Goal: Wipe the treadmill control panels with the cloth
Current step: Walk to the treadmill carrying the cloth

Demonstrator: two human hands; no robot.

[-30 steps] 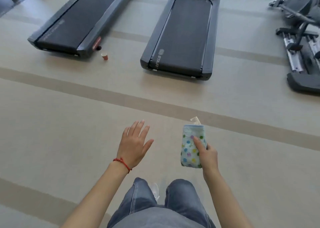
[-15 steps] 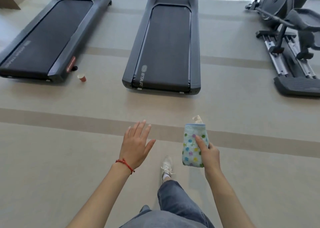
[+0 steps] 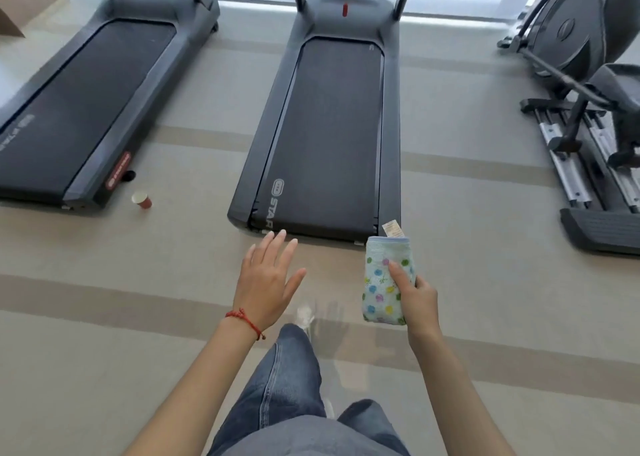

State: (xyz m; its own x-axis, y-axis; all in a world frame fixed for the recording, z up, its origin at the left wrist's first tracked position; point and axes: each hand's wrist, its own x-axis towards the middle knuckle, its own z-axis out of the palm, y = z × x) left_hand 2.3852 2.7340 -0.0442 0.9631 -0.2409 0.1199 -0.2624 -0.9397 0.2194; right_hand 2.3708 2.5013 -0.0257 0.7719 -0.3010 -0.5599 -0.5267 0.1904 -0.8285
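The right hand [image 3: 417,298] grips the folded cloth [image 3: 386,279]; the left hand [image 3: 265,284] is spread, holding nothing. Control panels are out of view above the treadmill [image 3: 329,126]; a careless step could trip on its rear edge

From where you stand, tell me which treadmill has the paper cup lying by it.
The left treadmill: the red paper cup lies on its side on the floor beside its rear right corner. The middle treadmill has none by it.
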